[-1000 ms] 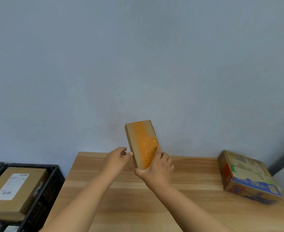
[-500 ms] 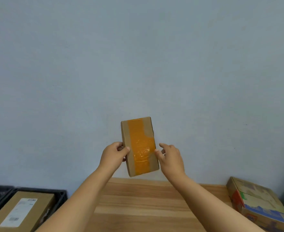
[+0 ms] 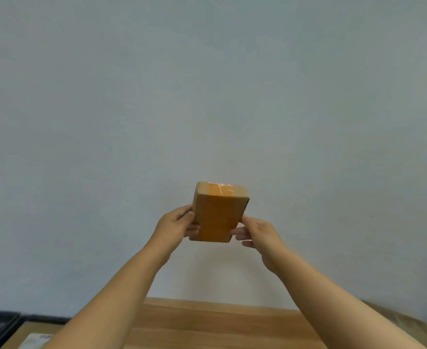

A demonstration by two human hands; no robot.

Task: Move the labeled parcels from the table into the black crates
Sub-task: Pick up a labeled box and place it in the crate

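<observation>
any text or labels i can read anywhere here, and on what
Nothing can be read.
Small parcel, held up by the left hand and right hand: only orange tape shows, no print.
White label at the bottom left corner: dark marks, too blurred to read.

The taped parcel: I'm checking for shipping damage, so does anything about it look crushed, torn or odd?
Nothing stands out. The small parcel, held up before the wall between the left hand and right hand, shows square edges and smooth orange tape; no label shows on these faces.
</observation>
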